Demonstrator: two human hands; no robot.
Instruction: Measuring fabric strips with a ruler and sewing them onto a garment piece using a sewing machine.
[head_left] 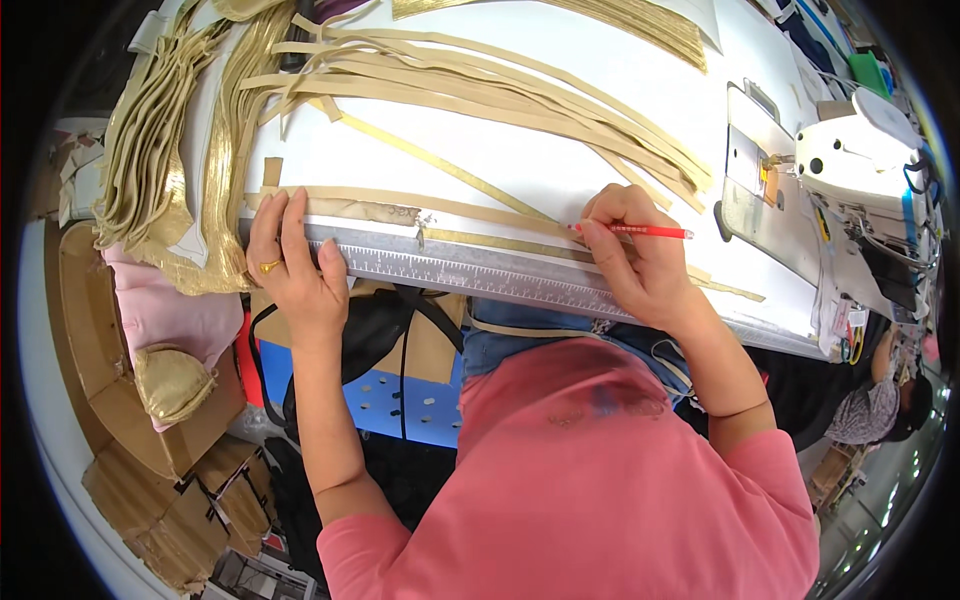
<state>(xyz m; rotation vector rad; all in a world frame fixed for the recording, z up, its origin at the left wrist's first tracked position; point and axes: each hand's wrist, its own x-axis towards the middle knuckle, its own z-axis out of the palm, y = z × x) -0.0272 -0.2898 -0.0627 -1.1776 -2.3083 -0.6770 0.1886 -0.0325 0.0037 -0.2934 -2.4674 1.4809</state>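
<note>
My right hand (640,255) is closed around a slim red pen (652,231), its tip pointing left over a tan fabric strip (465,209). That strip lies lengthwise near the table's front edge. My left hand (298,265) rests with fingers stretched and apart on the strip's left end, thumb by the ruler. A grey metal ruler scale (450,271) runs along the front edge, below both hands. Between strip and ruler lie a worn piece of tape (365,209) and a narrow gold band (500,244). A thin gold strip (440,163) slants toward the right hand.
Many long tan strips (490,95) lie loosely across the white table (400,135). Folded gold fabric (160,130) hangs over the left end. A white sewing machine (850,155) stands at the right. Cardboard boxes (140,490) and a gold cup-shaped piece (172,385) are at lower left.
</note>
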